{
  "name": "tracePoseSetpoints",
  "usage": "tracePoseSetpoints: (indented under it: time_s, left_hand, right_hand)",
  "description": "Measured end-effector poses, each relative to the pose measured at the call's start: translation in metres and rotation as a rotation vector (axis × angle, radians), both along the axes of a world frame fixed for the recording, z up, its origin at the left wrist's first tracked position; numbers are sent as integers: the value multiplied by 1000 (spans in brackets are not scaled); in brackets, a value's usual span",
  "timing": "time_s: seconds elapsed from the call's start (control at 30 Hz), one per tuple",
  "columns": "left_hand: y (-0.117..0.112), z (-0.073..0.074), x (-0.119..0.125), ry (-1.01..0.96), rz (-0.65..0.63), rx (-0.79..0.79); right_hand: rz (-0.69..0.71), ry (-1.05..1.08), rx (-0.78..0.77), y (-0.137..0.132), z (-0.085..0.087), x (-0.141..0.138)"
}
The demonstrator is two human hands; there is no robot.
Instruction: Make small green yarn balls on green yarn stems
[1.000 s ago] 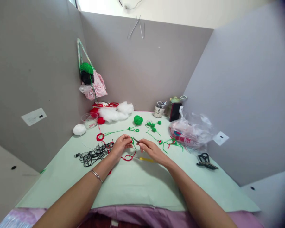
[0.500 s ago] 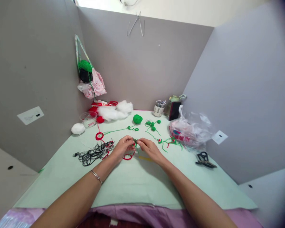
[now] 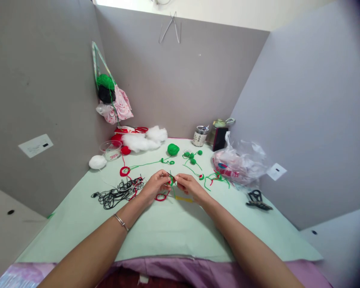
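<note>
Close together above a pale green table [image 3: 156,240], a person's left hand [image 3: 155,186] and right hand [image 3: 192,189] meet at a small piece [image 3: 172,182] of yarnwork. The piece sits between the two sets of fingertips. It is bright green with a patch of red beside the left fingers, and it looks soft; the fingers cover much of it, so its full shape cannot be told. The left thumb and fingers are pinched on it. The right thumb and forefinger are pressed together on a slim dark tool [image 3: 170,174], which slants across the top of the piece toward the left fingertips.

Nearer the person than the fingertips lie a red ring [image 3: 161,197] of yarn and a yellow stick [image 3: 183,199], the stick close beside the right hand. Left of the left fingers spreads a tangle of black yarn [image 3: 117,195]. Beyond the fingertips rests a green ball [image 3: 173,149], and beyond the right fingers a cluster of small green balls [image 3: 193,161]. Well to the right of the fingers stands a plastic bag [image 3: 232,165].
</note>
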State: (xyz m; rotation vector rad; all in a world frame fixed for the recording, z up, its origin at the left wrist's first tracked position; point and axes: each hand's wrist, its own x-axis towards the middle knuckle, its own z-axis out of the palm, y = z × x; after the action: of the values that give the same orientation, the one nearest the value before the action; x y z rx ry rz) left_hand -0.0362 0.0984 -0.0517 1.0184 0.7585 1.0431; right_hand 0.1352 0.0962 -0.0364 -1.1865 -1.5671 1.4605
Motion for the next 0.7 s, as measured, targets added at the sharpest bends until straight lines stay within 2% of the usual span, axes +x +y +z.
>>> tracePoseSetpoints:
  time_s: [0.13, 0.23, 0.33, 0.4, 0.47, 0.53, 0.57, 0.63, 0.7]
  left_hand:
    - [-1, 1, 1, 1, 8, -4]
    - [1, 1, 0, 22, 57, -26]
    - [10, 0, -9, 51, 153, -6]
    - [19, 0, -21, 130, 288, 54]
    - [27, 1, -33, 287, 502, 184]
    - [32, 2, -43, 511, 706, 385]
    - [32, 2, -45, 608, 768, 478]
    - [30, 1, -44, 732, 763, 619]
    - [25, -1, -37, 768, 646, 689]
  right_hand:
    - [6, 79, -43, 3, -3, 3]
    - [-54, 102, -31, 6, -2, 10]
    - [-161, -4, 88, 11, -1, 20]
    - [-231, -141, 225, 16, -3, 28]
    - [-293, -274, 348, 21, -6, 33]
    - [-339, -372, 412, 25, -8, 36]
    - [-358, -411, 426, 26, -8, 37]
    - [-396, -472, 442, 27, -6, 38]
    - [-396, -510, 456, 25, -1, 41]
